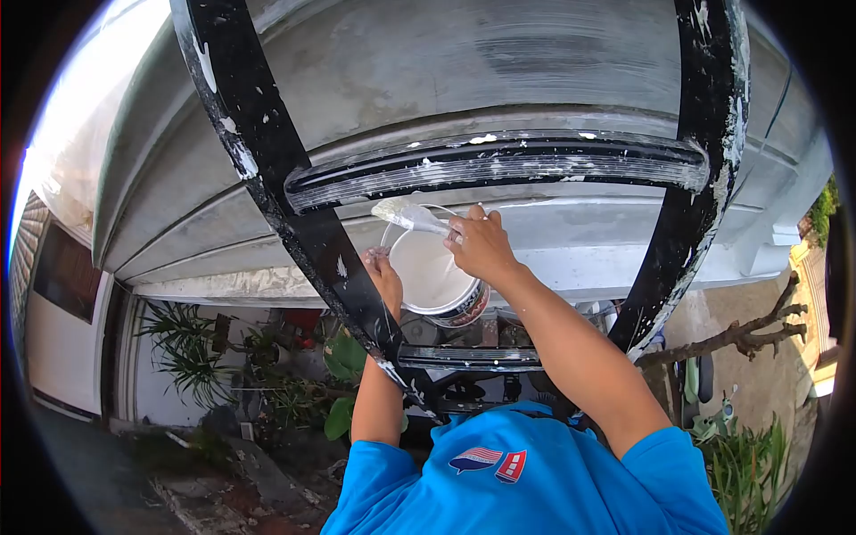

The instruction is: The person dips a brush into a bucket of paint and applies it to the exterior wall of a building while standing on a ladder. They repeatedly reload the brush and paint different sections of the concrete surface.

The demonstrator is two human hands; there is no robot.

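Note:
A paintbrush [412, 215] with pale, paint-coated bristles is in my right hand [484, 248], its fingers closed round the handle. The bristles point left, above the far rim of a paint bucket [468, 308]. Whitish paint [432, 267] shows inside the bucket, and a thin wire handle rises near the brush. At the bucket's left side, my left hand [383, 278] has its fingers closed at the rim, partly hidden behind the ladder's side rail. The bucket is between the ladder's rungs, on the far side from my body.
A black ladder rung [499, 165], spattered with white, crosses above the bucket; a lower rung [468, 357] is nearer my chest. A grey wall [571, 71] with ledges curves behind. Far below are plants [187, 348]; a bare branch [731, 337] reaches in from the right.

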